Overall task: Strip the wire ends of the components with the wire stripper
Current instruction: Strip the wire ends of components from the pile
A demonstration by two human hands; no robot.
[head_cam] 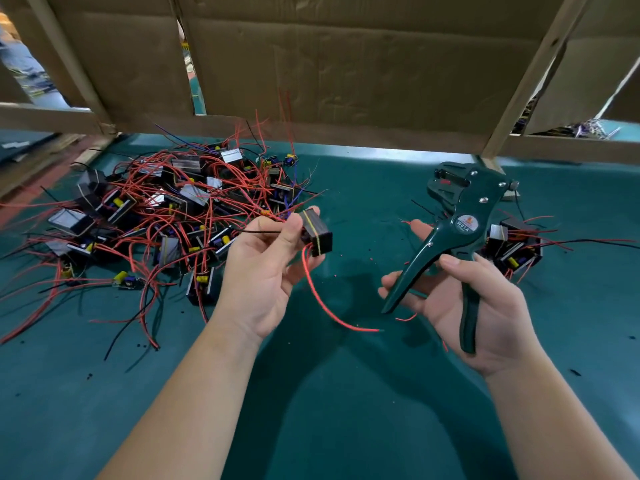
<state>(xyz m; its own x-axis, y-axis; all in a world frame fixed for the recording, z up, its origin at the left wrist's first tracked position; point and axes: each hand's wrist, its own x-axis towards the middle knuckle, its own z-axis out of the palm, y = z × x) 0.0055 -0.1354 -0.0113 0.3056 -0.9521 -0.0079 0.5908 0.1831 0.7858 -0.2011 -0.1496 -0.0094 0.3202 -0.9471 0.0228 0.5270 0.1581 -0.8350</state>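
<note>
My left hand (268, 268) pinches a small black component (317, 236) with a yellow band, held above the green table. A red wire (327, 311) curls down from it toward the right, and a thin black wire (259, 231) sticks out to the left past my thumb. My right hand (464, 303) holds a dark green wire stripper (457, 223) by its handles. The handles are spread, the jaws point up and away, and no wire sits in them. The two hands are apart.
A big tangled pile of components with red and black wires (166, 216) covers the table's left. A smaller heap of components (516, 247) lies behind the stripper on the right. Cardboard panels (346, 64) on a wooden frame wall off the back. Bits of insulation dot the green mat (346, 393).
</note>
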